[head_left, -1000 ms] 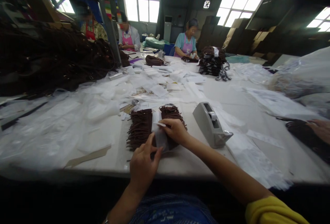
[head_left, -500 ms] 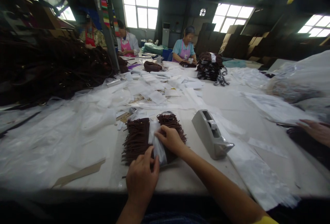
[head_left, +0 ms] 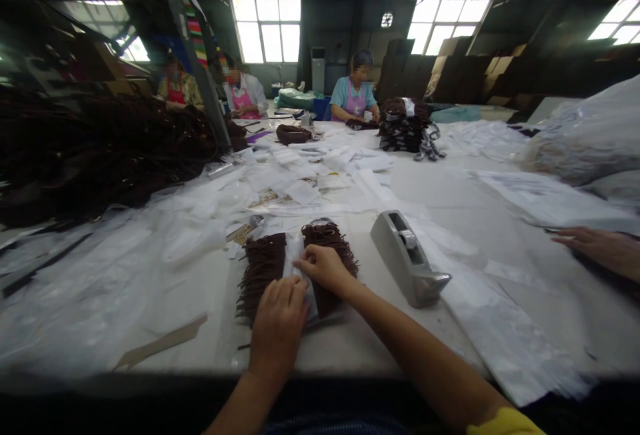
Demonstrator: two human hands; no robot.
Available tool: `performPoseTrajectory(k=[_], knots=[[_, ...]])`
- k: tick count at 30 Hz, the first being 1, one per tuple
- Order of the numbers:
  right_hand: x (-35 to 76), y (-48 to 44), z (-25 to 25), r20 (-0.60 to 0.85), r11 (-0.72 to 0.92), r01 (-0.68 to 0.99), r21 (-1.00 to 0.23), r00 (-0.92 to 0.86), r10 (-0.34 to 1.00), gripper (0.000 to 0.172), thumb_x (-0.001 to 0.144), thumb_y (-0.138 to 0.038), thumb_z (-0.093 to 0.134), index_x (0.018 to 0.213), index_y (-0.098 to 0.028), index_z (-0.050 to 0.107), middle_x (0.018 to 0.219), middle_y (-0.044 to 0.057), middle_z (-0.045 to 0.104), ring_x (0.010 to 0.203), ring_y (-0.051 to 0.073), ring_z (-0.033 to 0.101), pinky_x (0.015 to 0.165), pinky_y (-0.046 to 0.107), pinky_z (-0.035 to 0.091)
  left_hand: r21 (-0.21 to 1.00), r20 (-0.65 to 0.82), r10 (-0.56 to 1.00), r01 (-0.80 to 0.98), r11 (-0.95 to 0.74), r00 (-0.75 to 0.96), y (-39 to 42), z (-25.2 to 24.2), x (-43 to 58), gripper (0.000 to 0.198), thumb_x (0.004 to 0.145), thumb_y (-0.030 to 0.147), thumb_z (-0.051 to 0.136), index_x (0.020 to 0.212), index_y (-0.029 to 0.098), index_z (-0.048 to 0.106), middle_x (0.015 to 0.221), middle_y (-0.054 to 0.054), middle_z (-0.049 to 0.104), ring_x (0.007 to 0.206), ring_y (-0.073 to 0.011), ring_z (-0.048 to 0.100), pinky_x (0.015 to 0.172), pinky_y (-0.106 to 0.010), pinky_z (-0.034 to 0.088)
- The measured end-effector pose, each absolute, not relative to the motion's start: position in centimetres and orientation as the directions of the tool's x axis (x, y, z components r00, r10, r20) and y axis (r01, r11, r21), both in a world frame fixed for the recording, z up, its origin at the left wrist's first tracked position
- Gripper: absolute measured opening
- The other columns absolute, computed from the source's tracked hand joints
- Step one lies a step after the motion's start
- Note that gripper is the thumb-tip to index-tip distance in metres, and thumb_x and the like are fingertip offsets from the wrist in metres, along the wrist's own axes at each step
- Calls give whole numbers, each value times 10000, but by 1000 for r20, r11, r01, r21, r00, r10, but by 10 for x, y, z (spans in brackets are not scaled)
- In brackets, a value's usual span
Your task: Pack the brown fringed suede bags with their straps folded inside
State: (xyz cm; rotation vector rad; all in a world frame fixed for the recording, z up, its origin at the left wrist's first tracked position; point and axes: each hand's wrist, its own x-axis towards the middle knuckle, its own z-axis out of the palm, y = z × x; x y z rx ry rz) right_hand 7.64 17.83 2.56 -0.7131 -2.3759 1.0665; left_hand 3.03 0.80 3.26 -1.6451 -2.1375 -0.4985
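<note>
A dark brown fringed bundle lies on the table in front of me, with a white band of thin paper or plastic wrapped across its middle. My left hand rests over the band's near part, its fingers pressed together and bent down on it; the fingertips are partly hidden. On the band's right side, my right hand pinches with thumb and fingers at its surface. Both hands nearly meet there. Just right of the bundle stands a grey tape dispenser.
White sheets and plastic bags spread over the left and middle. A brown strip lies near the front edge. Another person's hand is at the right. Farther back are a stacked brown pile, a metal post and several co-workers.
My left hand has moved up and in, its fingers now laid over the band instead of spread at its lower end. My right hand has barely shifted. The neighbour's hand has moved left.
</note>
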Motion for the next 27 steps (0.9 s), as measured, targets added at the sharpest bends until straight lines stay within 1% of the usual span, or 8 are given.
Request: performPoseTrajectory(k=[2, 8, 13, 16, 19, 23, 25, 27], knots=[[75, 181, 25, 129, 527, 286, -800, -776, 617, 249, 790, -388, 747, 720, -162, 671, 606, -6, 633, 560, 114, 554, 545, 204, 364, -34, 472, 875, 990, 136, -104, 13, 31, 25, 287, 897, 99, 495, 1156, 138, 613, 1182, -109, 672, 1141, -245, 609, 1095, -471, 395], [69, 188, 26, 70, 488, 325, -810, -773, 631, 319, 887, -380, 626, 665, -157, 673, 540, -8, 618, 463, 99, 536, 489, 202, 358, -150, 387, 922, 985, 86, -21, 22, 14, 13, 447, 878, 57, 455, 1314, 79, 549, 1382, -188, 565, 1265, -291, 555, 1027, -442, 488], [63, 185, 36, 158, 548, 337, -765, -728, 667, 193, 815, -323, 720, 730, -154, 682, 666, 31, 683, 629, 147, 616, 599, 223, 412, -118, 360, 931, 986, 118, -68, 22, 6, 11, 512, 885, 84, 442, 1395, 101, 482, 1429, -193, 518, 1313, -285, 511, 1043, -450, 478], [80, 180, 52, 232, 599, 324, -732, -708, 667, 146, 834, -295, 707, 920, -180, 681, 762, 30, 721, 691, 165, 657, 662, 243, 454, -69, 345, 935, 991, 114, -83, 22, 7, 9, 529, 891, 117, 430, 1420, 102, 451, 1444, -186, 504, 1319, -278, 505, 1040, -448, 479], [133, 185, 71, 397, 701, 359, -616, -627, 670, 187, 896, -346, 634, 1052, -246, 659, 905, 23, 742, 795, 190, 689, 749, 285, 496, -34, 329, 942, 996, 80, -65, 22, 9, 7, 558, 888, 136, 431, 1446, 107, 420, 1451, -181, 496, 1315, -284, 509, 1022, -448, 493], [238, 208, 86, 628, 714, 543, -442, -381, 679, 253, 924, -356, 569, 1128, -237, 659, 1241, 86, 658, 1190, 251, 578, 1041, 395, 419, -5, 360, 932, 999, 44, -39, 21, 5, 2, 554, 920, 179, 402, 1472, 137, 396, 1455, -182, 494, 1312, -298, 511, 1003, -468, 499], [282, 219, 85, 603, 606, 663, -439, -282, 746, 251, 891, -376, 595, 1043, -209, 705, 1325, 113, 601, 1290, 282, 494, 1113, 446, 347, 12, 384, 923, 1000, 18, -21, 22, 0, -1, 551, 936, 210, 386, 1484, 155, 382, 1455, -187, 492, 1313, -307, 508, 996, -480, 497], [311, 227, 79, 441, 460, 722, -518, -235, 866, 274, 871, -416, 597, 927, -194, 748, 1347, 130, 585, 1304, 298, 482, 1130, 464, 319, 27, 393, 919, 1000, -2, -9, 23, -5, -3, 557, 943, 233, 379, 1494, 157, 365, 1458, -196, 485, 1314, -317, 505, 999, -487, 488]])
